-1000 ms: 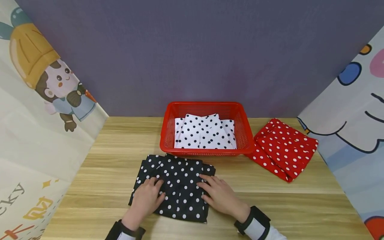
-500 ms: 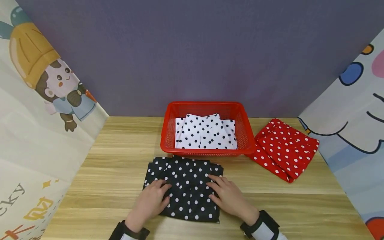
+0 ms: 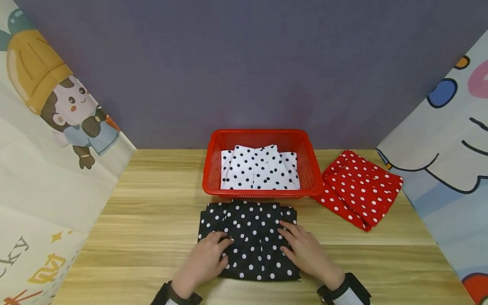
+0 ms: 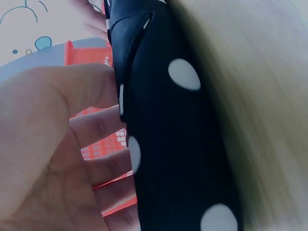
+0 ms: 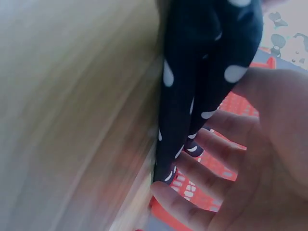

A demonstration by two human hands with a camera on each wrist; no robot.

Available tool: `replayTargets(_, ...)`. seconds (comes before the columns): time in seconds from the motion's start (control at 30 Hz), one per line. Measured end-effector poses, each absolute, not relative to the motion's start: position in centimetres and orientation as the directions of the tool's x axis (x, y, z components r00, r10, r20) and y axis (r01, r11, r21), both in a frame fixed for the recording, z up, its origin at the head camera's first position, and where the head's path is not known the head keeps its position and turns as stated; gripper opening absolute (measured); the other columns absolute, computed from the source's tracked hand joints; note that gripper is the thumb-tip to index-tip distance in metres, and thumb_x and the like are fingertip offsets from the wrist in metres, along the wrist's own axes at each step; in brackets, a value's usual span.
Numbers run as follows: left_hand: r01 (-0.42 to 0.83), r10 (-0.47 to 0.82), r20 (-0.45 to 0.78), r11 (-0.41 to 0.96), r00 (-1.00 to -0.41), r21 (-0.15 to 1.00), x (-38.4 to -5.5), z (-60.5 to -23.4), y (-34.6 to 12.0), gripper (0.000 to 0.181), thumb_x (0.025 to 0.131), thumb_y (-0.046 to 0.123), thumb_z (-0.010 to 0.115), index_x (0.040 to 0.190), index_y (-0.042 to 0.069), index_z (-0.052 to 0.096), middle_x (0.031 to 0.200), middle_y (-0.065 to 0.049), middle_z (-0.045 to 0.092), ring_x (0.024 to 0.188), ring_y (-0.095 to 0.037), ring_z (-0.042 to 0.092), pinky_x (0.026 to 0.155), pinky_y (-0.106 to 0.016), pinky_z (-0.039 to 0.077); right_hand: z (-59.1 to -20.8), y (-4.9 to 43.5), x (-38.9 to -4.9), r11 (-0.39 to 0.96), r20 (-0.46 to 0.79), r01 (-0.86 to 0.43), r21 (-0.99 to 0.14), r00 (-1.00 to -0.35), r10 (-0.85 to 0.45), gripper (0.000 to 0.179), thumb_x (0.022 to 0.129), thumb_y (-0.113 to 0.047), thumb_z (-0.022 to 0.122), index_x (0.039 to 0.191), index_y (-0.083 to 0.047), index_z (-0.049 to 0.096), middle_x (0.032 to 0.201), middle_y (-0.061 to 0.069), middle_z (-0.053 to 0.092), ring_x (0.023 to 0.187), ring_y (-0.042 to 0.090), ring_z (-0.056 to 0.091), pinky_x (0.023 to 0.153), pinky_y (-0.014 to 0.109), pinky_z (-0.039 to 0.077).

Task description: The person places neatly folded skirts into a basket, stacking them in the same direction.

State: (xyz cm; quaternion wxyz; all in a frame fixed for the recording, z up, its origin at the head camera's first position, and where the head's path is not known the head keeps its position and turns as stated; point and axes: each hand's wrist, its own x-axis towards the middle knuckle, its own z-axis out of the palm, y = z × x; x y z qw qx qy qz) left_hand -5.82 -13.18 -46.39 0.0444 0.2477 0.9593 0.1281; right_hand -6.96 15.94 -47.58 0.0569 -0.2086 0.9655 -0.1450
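Observation:
A folded black cloth (image 3: pixel 255 241) with white dots lies flat on the table, just in front of the red basket (image 3: pixel 263 193). My left hand (image 3: pixel 207 258) rests its fingertips on the cloth's left side, and my right hand (image 3: pixel 306 252) touches the right side. Both hands have spread, slightly bent fingers. In the left wrist view the left hand's thumb and fingers (image 4: pixel 108 166) meet the edge of the black cloth. The right wrist view has the right hand's fingers (image 5: pixel 204 175) against the layered folds. Inside the basket lies a folded white cloth (image 3: pixel 259 169) with black dots.
A folded red cloth (image 3: pixel 362 188) with white dots lies to the right of the basket, one corner against it. The wooden table (image 3: pixel 145 212) meets a dark grey wall panel (image 3: pixel 244 72) behind. Printed panels stand along both sides.
Both hands have slid the black cloth to the right across the table, until it sits more squarely below the basket. The basket, the white cloth and the red cloth have stayed in place.

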Motion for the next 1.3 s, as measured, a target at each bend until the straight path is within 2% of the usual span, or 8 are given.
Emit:
replayTargets(0.53,0.497,0.52,-0.009,0.821,-0.854,0.28,-5.5,-46.2,-10.3,0.034,0.079,0.027,0.066,0.111,0.015,0.065,0.116,-0.009,0.058,0.108,-0.025,0.053,0.087,-0.041,0.048,-47.8,18.4,-6.8,0.883,0.015,-0.37,-0.287,-0.924,-0.382,0.049,0.079,-0.029,0.07,0.121,-0.007,0.058,0.137,0.013,0.043,0.115,0.031,0.049,0.087,0.05,0.046)
replayTargets(0.9,0.489,0.507,0.004,0.829,-0.862,0.271,-5.6,-46.4,-9.9,0.038,0.078,0.03,0.067,0.113,0.014,0.063,0.116,-0.008,0.058,0.109,-0.024,0.052,0.089,-0.041,0.046,-47.3,18.4,-7.0,0.896,0.005,-0.353,-0.268,-0.931,-0.365,0.049,0.077,-0.028,0.072,0.119,-0.005,0.059,0.134,0.015,0.045,0.112,0.031,0.051,0.085,0.05,0.048)
replayTargets(1.1,0.497,0.51,0.01,0.833,-0.86,0.242,-6.2,-46.0,-9.9,0.041,0.076,0.031,0.07,0.113,0.013,0.063,0.109,-0.006,0.059,0.101,-0.021,0.055,0.082,-0.038,0.048,-46.6,18.2,-7.4,0.895,-0.024,-0.339,-0.288,-0.932,-0.361,0.048,0.077,-0.026,0.072,0.118,-0.004,0.06,0.132,0.016,0.047,0.112,0.033,0.052,0.087,0.052,0.046)
replayTargets(1.3,0.485,0.499,0.012,0.837,-0.866,0.254,-7.4,-45.6,-9.8,0.045,0.076,0.03,0.072,0.115,0.01,0.06,0.105,-0.005,0.06,0.091,-0.019,0.057,0.078,-0.034,0.049,-46.2,17.9,-7.7,0.897,0.006,-0.329,-0.295,-0.939,-0.343,0.045,0.078,-0.023,0.072,0.117,-0.004,0.059,0.125,0.015,0.053,0.109,0.031,0.055,0.088,0.047,0.048)
